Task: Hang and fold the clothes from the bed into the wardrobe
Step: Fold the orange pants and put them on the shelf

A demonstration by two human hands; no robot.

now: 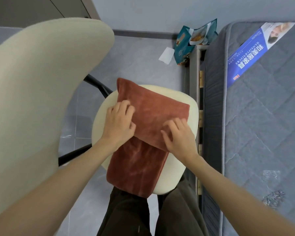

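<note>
1. The bed's bare grey mattress (262, 116) ran down the right side. No other clothes showed on the part in view.
2. The cream chair back (41, 82) filled the left. Its seat (170, 174) sat centre frame, just beside the bed frame.
3. The rust-red cloth (153, 108) lay on the seat, not yet in the wardrobe.
   - Its long axis ran near to far, leaning a bit right at the far end.
   - The near end hung over the seat's front edge toward the person's dark trousers (126, 215).
   - The far part was doubled back as an upper flap, skewed across the lower layer, with one corner pointing far-left off the seat.
4. Step in hand, by my read: folding, mid-fold, with one flap laid and being squared.
   - The next move likely called for lining the flap's edges up with the lower layer.
   - After that, folding the hanging near end up to make a compact stack to carry.
5. The left hand (117, 123) was at the flap's left edge. Its grip was tight, fingers curled, seemingly pinching the cloth edge.
6. The right hand (179, 138) was on the flap's near-right corner, bent fingertips on the fabric and thumb spread. I couldn't tell whether its grip pinched the cloth or only pressed it.
7. A teal snack bag (184, 46) was on the floor at the bed's far corner.
8. A white paper scrap (166, 54) lay just beside the bag.
</note>
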